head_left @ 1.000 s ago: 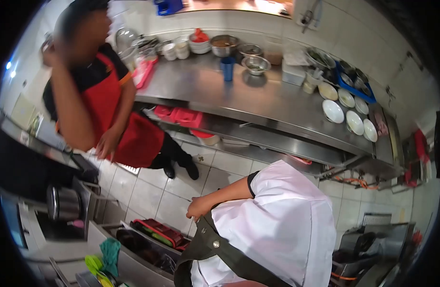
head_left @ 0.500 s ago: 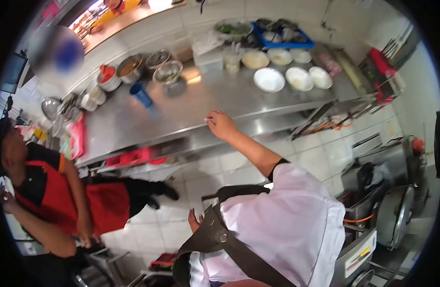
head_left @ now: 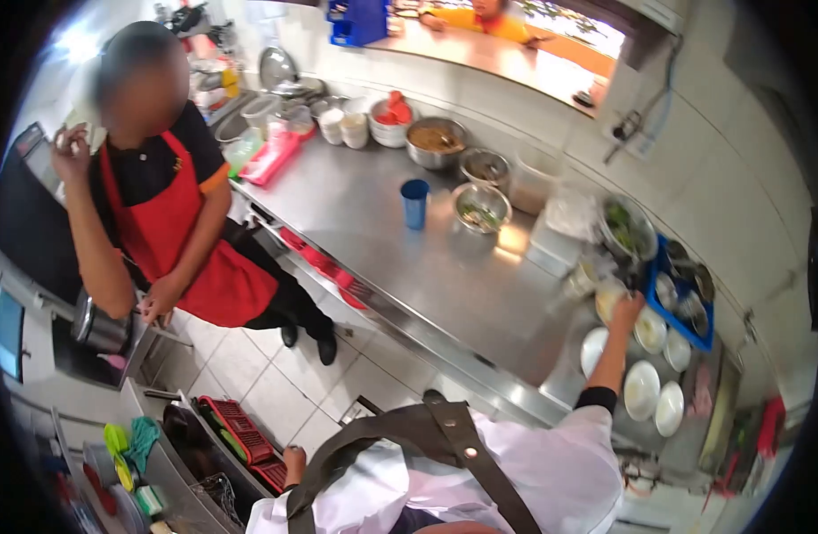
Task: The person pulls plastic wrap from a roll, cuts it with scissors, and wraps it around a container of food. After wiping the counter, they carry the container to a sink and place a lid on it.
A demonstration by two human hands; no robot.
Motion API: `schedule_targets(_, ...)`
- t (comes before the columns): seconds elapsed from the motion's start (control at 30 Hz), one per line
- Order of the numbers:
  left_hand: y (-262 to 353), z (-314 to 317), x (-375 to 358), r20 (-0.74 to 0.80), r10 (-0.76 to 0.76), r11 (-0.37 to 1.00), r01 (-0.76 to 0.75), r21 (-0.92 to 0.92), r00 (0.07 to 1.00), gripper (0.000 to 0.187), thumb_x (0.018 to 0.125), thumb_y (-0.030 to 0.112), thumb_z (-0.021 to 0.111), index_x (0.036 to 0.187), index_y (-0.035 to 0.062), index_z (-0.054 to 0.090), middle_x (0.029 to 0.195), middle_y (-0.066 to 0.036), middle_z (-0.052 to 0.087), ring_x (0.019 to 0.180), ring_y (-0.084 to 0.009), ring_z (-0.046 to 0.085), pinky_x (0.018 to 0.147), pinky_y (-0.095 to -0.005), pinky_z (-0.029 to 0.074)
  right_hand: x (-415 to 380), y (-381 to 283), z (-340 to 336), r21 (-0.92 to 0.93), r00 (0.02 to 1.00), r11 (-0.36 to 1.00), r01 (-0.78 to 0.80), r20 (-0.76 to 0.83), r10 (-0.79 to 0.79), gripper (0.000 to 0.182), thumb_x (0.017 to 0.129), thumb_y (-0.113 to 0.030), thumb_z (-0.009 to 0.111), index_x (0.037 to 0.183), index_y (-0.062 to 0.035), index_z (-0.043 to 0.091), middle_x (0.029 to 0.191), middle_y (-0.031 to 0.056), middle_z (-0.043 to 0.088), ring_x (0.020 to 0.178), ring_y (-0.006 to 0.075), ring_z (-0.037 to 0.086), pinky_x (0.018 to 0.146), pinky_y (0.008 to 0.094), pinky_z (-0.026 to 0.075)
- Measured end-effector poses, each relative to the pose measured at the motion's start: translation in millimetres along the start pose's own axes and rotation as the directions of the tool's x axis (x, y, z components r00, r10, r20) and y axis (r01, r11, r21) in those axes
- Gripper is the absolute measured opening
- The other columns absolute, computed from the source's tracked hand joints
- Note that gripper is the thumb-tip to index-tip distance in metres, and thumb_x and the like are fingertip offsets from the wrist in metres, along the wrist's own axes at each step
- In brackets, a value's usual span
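My right hand (head_left: 629, 309) reaches over the steel counter at the right, by a cream-filled bowl (head_left: 610, 301) and the near edge of a blue tray (head_left: 710, 338). Its fingers are curled in; a small dark piece shows at the fingertips, too small to name. White bowls (head_left: 641, 390) stand just past the forearm, some with food residue. A clear container (head_left: 580, 280) is left of the hand. My left hand (head_left: 294, 465) hangs low beside my apron, near a red basket (head_left: 240, 429); its fingers are too small and partly hidden to read.
On the steel counter (head_left: 338, 205) stand a blue cup (head_left: 415, 204), a steel bowl with greens (head_left: 482, 208) and a bowl of brown food (head_left: 436, 142). A co-worker in a red apron (head_left: 169, 191) stands at the left. Another person is behind the serving window (head_left: 507, 62).
My view has swung left, bringing the co-worker more fully into sight. My right hand has moved from the counter's front edge to the bowls beside the blue tray.
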State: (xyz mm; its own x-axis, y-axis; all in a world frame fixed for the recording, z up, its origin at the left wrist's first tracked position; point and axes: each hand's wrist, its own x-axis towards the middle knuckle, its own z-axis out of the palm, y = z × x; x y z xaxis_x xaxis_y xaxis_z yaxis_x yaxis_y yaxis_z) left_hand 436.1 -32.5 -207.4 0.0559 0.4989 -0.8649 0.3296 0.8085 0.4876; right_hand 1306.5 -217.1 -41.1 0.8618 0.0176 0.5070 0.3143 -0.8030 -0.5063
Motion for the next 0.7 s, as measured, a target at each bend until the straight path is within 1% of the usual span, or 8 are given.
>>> schedule_targets(0.13,-2,51,2,-0.036,0.059,0.971,-0.049,0.232,0.998,0.042,0.079,0.025,0.054,0.114,0.0012,0.050,0.109,-0.021,0.055,0.105,-0.0355,0.049,0.089,-0.0399,0.038,16,-22,-5,-0.125,0.990,0.985,-0.115,0.071,0.124,0.029,0.085,-0.020,0.046,0.103,0.0017,0.053,0.103,0.0212,0.054,0.098,0.0343,0.051,0.085,0.0418,0.039)
schedule_targets(0.2,8,82,11,0.006,0.125,0.918,-0.118,0.378,0.992,0.041,0.079,0.026,0.054,0.113,0.0017,0.051,0.108,-0.020,0.055,0.103,-0.0352,0.050,0.089,-0.0398,0.038,35,20,25,-0.605,0.928,0.720,0.341,0.340,-0.154,0.022,0.081,-0.015,0.047,0.094,-0.0021,0.060,0.096,0.0155,0.057,0.088,0.0284,0.056,0.077,0.0415,0.042)
schedule_targets(0.3,25,129,25,0.104,0.231,0.797,-0.249,0.550,0.967,0.040,0.079,0.026,0.053,0.111,0.0026,0.053,0.108,-0.019,0.056,0.102,-0.0348,0.051,0.088,-0.0396,0.039,50,64,68,-0.636,0.955,0.720,0.279,0.264,-0.138,0.027,0.086,-0.020,0.041,0.085,-0.0005,0.060,0.088,0.0196,0.059,0.081,0.0336,0.057,0.073,0.0445,0.046)
schedule_targets(0.37,38,158,33,0.163,0.286,0.720,-0.324,0.614,0.944,0.039,0.078,0.027,0.053,0.110,0.0031,0.054,0.107,-0.019,0.056,0.101,-0.0346,0.052,0.087,-0.0394,0.040,50,58,61,-0.818,0.891,0.394,0.418,0.286,-0.352,0.020,0.082,-0.015,0.045,0.083,-0.0045,0.062,0.085,0.0169,0.060,0.076,0.0257,0.061,0.066,0.0389,0.048)
schedule_targets(0.47,56,189,39,0.216,0.328,0.628,-0.383,0.677,0.920,0.038,0.078,0.027,0.053,0.108,0.0039,0.056,0.107,-0.018,0.057,0.099,-0.0342,0.053,0.087,-0.0392,0.040,63,20,35,-0.708,0.871,0.554,0.438,0.488,-0.064,0.021,0.082,-0.012,0.046,0.087,-0.0040,0.064,0.090,0.0158,0.061,0.082,0.0270,0.061,0.073,0.0389,0.047)
schedule_targets(0.5,55,191,45,0.217,0.328,0.610,-0.381,0.695,0.920,0.038,0.078,0.027,0.053,0.108,0.0042,0.056,0.107,-0.018,0.057,0.099,-0.0341,0.053,0.086,-0.0392,0.041,62,6,35,-0.614,0.965,0.789,0.005,0.210,0.158,0.023,0.082,-0.020,0.049,0.085,-0.0027,0.064,0.090,0.0150,0.061,0.087,0.0297,0.060,0.072,0.0396,0.049)
schedule_targets(0.53,50,189,49,0.200,0.316,0.602,-0.359,0.713,0.928,0.038,0.078,0.027,0.053,0.107,0.0045,0.057,0.106,-0.018,0.057,0.098,-0.0340,0.053,0.086,-0.0391,0.041,63,1,36,-0.342,0.894,0.841,-0.418,0.007,0.447,0.029,0.081,-0.028,0.053,0.082,-0.0013,0.064,0.089,0.0142,0.062,0.092,0.0323,0.059,0.072,0.0404,0.051)
schedule_targets(0.7,1,133,57,0.009,0.194,0.560,-0.118,0.820,0.981,0.036,0.077,0.028,0.052,0.105,0.0058,0.060,0.105,-0.017,0.058,0.096,-0.0333,0.055,0.085,-0.0388,0.042,54,-32,5,-0.422,0.918,0.888,-0.184,0.250,0.309,0.024,0.083,-0.019,0.048,0.088,-0.0006,0.063,0.082,0.0161,0.063,0.080,0.0298,0.062,0.060,0.0391,0.051)
